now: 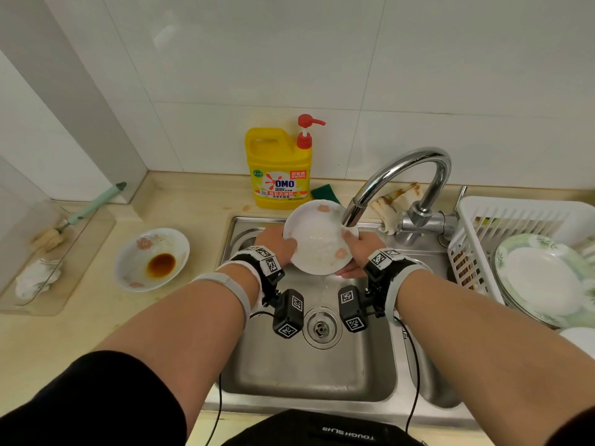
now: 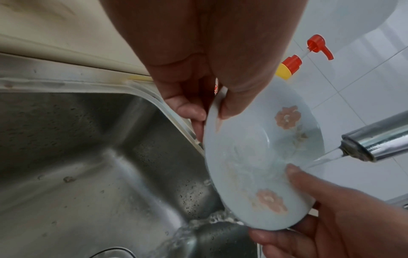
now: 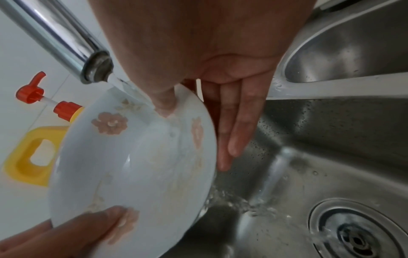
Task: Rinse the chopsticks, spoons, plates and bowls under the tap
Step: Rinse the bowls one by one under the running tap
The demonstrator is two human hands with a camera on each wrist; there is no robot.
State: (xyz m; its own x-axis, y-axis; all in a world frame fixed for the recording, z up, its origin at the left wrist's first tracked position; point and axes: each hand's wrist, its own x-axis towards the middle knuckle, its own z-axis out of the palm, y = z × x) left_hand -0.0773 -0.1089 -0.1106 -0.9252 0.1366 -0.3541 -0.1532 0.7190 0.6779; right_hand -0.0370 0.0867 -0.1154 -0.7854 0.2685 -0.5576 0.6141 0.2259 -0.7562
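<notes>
Surface: pale beige counter, the steel sink sunk in toward its right end.
Sink: stainless steel basin, wet, water running to its round drain.
Rack: white plastic dish rack at the surface's right edge, holding a green-rimmed white plate.
Bottle: yellow detergent jug with red pump, at the back edge behind the sink.
Tap: curved chrome spout, its stream landing inside the held plate.
Held plate: white shallow plate with pink flowers, tilted over the sink's back part.
Dirty plate: matching flowered plate with brown sauce, left of the sink.
Left hand: grip clamped on the held plate's left rim, thumb inside.
Right hand: grip pinching the right rim, thumb inside, fingers straight behind.
</notes>
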